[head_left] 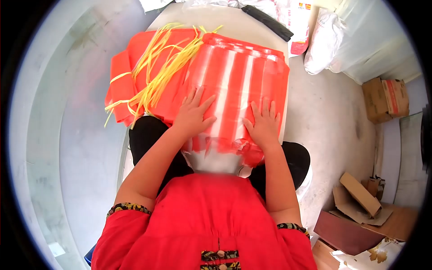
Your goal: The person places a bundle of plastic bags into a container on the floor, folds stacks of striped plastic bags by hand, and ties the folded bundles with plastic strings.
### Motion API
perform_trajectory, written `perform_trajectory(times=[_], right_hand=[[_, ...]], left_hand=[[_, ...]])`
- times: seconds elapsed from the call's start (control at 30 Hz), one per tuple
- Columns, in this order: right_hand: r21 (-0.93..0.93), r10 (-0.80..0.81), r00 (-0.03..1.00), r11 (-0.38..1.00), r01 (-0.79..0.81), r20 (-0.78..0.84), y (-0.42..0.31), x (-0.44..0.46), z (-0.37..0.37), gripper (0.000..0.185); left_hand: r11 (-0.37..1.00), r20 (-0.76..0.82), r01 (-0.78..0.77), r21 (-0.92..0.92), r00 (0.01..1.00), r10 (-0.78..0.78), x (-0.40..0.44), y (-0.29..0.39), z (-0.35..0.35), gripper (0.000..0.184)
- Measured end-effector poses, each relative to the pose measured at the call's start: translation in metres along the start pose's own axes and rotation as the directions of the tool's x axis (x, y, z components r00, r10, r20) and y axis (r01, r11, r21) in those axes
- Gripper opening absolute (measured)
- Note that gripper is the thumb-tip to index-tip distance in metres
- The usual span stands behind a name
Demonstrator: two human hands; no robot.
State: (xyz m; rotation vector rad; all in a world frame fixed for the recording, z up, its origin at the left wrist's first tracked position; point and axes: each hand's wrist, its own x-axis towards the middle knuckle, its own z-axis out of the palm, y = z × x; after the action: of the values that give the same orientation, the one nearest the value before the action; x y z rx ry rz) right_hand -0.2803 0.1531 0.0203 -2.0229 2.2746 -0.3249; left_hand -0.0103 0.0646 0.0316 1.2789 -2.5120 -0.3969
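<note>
A stack of thin orange-red plastic sheets or bags (231, 85), shiny with pale streaks, lies in front of me on a light table (171, 17). My left hand (194, 113) rests flat on its left part, fingers spread. Against the right part of the stack, my right hand (264, 123) presses with its fingers stretched out. Neither hand grips anything. To the left is a folded orange-red bundle (123, 67), and a bunch of yellow plastic strips (159, 83) is draped across it. The stack's near edge looks ragged and crumpled close to my lap.
A long black roll or bar (267, 22) lies at the table's far end. White sacks (325, 40) stand beyond it. Cardboard boxes (384, 100) sit by the right wall, and an opened carton (360, 198) lies at lower right. A pale wall runs along the left.
</note>
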Motion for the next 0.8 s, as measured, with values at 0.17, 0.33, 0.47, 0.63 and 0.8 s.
perform_trajectory(times=[0.17, 0.33, 0.47, 0.63, 0.8], right_hand=[[0.034, 0.033, 0.999, 0.999, -0.033, 0.004, 0.002, 0.011, 0.004, 0.071], [0.023, 0.023, 1.0, 0.999, -0.023, -0.006, 0.005, 0.012, 0.003, 0.067], [0.096, -0.076, 0.993, 0.992, 0.085, -0.094, -0.002, 0.0, -0.012, 0.063], [0.213, -0.415, 0.904, 0.879, 0.427, -0.102, -0.029, -0.036, -0.024, 0.045], [0.083, -0.603, 0.786, 0.783, 0.616, -0.137, -0.05, -0.059, 0.003, 0.025]], left_hand=[[1.0, -0.011, -0.015, 0.019, 1.0, 0.016, 0.019, -0.01, 0.013, 0.072], [1.0, -0.044, -0.014, 0.014, 0.999, 0.014, 0.015, -0.015, 0.01, 0.07], [0.997, -0.105, -0.008, -0.074, 0.995, 0.0, -0.001, -0.024, 0.01, 0.067], [0.995, -0.028, -0.101, -0.003, 0.995, 0.101, -0.036, -0.015, -0.004, 0.066], [0.998, -0.077, -0.068, 0.0, 0.995, 0.068, -0.057, -0.009, -0.005, 0.064]])
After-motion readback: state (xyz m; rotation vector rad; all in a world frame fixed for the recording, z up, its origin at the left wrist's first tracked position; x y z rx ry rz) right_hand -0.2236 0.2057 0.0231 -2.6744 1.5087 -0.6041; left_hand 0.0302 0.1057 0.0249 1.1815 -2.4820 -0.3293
